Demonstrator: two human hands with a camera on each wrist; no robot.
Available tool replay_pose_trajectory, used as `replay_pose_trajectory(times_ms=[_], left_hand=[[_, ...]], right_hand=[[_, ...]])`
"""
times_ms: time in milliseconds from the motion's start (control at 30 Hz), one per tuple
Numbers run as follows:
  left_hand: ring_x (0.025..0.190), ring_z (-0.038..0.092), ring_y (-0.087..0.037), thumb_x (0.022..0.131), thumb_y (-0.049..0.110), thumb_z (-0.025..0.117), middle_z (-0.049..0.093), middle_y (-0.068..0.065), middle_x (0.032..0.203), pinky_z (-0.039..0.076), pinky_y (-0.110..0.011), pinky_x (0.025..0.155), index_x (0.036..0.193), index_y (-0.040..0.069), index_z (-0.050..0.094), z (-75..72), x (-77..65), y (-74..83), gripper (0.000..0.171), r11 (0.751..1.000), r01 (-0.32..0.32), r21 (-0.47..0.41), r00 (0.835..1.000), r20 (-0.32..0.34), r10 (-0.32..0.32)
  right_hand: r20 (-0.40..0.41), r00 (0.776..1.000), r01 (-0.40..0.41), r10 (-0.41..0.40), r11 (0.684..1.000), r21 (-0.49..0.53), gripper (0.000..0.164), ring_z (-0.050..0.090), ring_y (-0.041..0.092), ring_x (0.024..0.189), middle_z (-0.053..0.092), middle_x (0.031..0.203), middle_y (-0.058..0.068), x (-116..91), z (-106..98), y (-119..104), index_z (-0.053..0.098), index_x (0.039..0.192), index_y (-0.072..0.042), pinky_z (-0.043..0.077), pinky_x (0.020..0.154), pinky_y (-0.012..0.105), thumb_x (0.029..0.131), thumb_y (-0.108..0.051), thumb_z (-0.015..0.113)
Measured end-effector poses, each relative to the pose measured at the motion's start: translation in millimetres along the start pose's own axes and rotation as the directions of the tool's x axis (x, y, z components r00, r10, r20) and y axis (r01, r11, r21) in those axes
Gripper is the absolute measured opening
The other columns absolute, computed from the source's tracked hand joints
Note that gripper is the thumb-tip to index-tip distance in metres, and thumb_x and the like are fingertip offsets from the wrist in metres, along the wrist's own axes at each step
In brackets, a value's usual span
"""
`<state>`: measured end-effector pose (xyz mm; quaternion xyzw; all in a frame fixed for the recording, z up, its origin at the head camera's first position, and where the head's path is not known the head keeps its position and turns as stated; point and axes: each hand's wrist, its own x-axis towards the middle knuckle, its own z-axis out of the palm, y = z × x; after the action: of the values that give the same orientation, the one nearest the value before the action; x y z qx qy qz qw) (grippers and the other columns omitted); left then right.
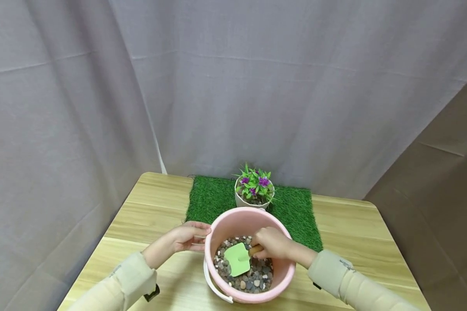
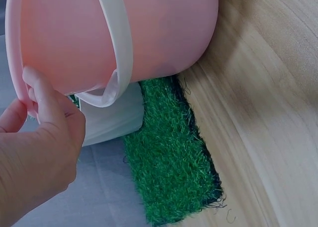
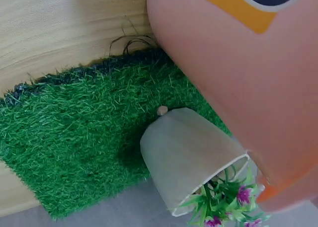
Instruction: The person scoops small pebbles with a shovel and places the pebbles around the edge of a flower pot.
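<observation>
A pink bucket (image 1: 253, 298) with pebbles (image 1: 257, 283) inside stands on the wooden table. My left hand (image 1: 188, 236) pinches its rim at the left side; in the left wrist view, the thumb and a bent finger of that hand (image 2: 44, 142) meet at the edge. Inside the bucket, my right hand (image 1: 273, 242) grips the brown handle of a small trowel. The trowel's light green blade (image 1: 238, 259) lies over the pebbles, pointing left. A white bucket handle (image 2: 121, 33) hangs down on the left side. The right hand is out of sight in the right wrist view.
Behind the bucket, a white flowerpot (image 3: 186, 152) with purple flowers (image 1: 263, 181) stands on a green artificial turf mat (image 1: 212, 194). One small pebble (image 3: 162, 110) lies on the turf beside the pot. Grey curtains (image 1: 257, 108) enclose the table (image 1: 159, 194).
</observation>
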<state>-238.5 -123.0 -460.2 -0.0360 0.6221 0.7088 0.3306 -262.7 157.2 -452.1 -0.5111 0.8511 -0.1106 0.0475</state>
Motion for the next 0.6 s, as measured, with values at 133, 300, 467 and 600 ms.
replay_pose_trajectory(times_ms=[133,300,467,600], left_hand=[[0.077,0.064,-0.008,0.093,0.010,0.054,0.066,0.000,0.086,0.061,-0.024,0.077,0.130,-0.008,0.044,-0.7,1.3,-0.7,0.042,1.000,-0.002,-0.008,1.000,0.003,0.002],[0.079,0.064,-0.009,0.094,0.011,0.054,0.066,0.000,0.087,0.061,-0.024,0.077,0.132,-0.009,0.043,-3.7,1.8,-1.7,0.044,1.000,-0.008,-0.005,1.000,0.002,0.008],[0.080,0.064,-0.009,0.094,0.012,0.053,0.066,-0.001,0.089,0.061,-0.023,0.077,0.133,-0.009,0.041,-4.0,0.8,-3.0,0.046,1.000,-0.008,0.001,1.000,0.010,0.008],[0.078,0.064,-0.008,0.095,0.011,0.053,0.066,0.001,0.085,0.061,-0.022,0.075,0.133,-0.009,0.041,-3.3,1.0,-4.0,0.045,1.000,-0.008,-0.004,1.000,0.009,0.008]], right_hand=[[0.002,1.000,-0.006,0.005,0.995,0.099,0.012,0.034,-0.007,0.053,0.054,0.056,-0.011,-1.6,-4.9,1.8,0.066,0.066,-0.015,0.033,0.049,0.004,0.073,-0.017,0.076],[0.008,1.000,-0.031,0.030,0.979,0.203,0.015,0.054,-0.004,0.064,0.070,0.076,-0.003,-6.7,-12.4,4.4,0.074,0.088,-0.007,0.051,0.062,0.008,0.074,-0.011,0.075],[0.011,0.997,-0.078,0.077,0.967,0.242,0.020,0.064,0.007,0.081,0.072,0.089,0.003,-16.8,-20.0,9.5,0.073,0.094,-0.008,0.058,0.078,0.020,0.075,-0.014,0.075],[-0.030,0.996,-0.068,0.081,0.951,0.301,0.020,0.065,0.008,0.084,0.072,0.092,0.004,-24.1,-25.9,13.7,0.074,0.095,-0.008,0.058,0.080,0.023,0.077,-0.017,0.075]])
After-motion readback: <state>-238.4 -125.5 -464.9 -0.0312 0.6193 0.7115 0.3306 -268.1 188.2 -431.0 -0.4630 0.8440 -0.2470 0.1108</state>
